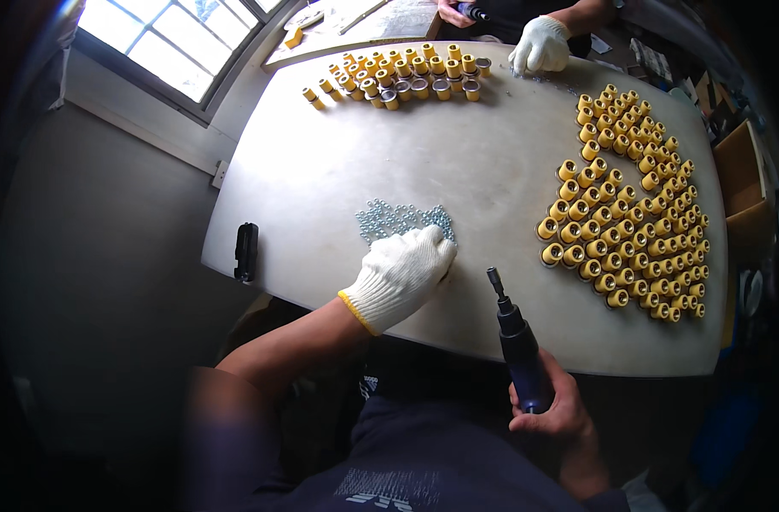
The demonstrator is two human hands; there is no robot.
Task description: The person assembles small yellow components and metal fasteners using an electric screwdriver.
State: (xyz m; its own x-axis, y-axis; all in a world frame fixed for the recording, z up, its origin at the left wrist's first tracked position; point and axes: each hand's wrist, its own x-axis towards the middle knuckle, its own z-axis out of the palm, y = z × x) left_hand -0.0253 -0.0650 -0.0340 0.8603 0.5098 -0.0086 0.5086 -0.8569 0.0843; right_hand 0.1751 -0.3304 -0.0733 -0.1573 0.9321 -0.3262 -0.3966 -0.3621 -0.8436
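Note:
My left hand (406, 271), in a white knitted glove with a yellow cuff edge, rests on the table with its fingers curled closed. It is at the near right edge of a spread of small shiny bluish metal pieces (389, 222), too small to name. Whatever its fingertips pinch is hidden beneath the glove. My bare right hand (553, 401) is wrapped round a dark electric screwdriver (519, 350), held at the table's front edge. Its socket-like bit points up and away from me, touching nothing.
Many yellow cylinders with metal inserts (620, 230) stand on the table's right; another group (406, 77) stands at the far edge. A black object (246, 253) lies at the left edge. Across the table are a co-worker's gloved hand (540, 45) and a bare hand with a tool.

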